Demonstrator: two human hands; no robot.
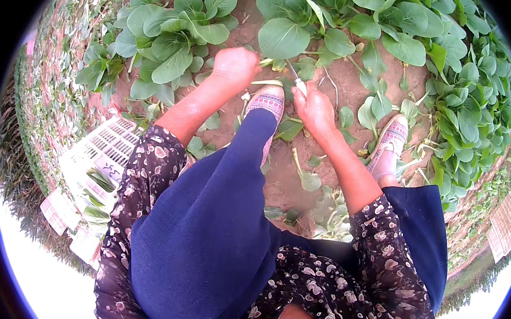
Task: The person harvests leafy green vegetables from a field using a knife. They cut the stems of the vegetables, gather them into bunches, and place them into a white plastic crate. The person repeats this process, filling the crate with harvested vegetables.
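Note:
My right hand (316,109) is closed round the pale handle of a small knife (300,84). Its thin blade points up and left, close to the base of a broad-leafed green plant (285,37). Left of the blade, my left hand (236,66) is curled into a grip, its fingertips turned away from view. A pale green stalk (266,62) sticks out at its right side. Another cut-looking stalk (267,83) lies across the toe of my left shoe (267,101).
Leafy greens (163,36) grow at the upper left, and a dense row (466,107) runs along the right. Loose leaves (309,179) are scattered on the soil. A white plastic crate (103,146) stands at the left; a pale crate (506,227) is far right.

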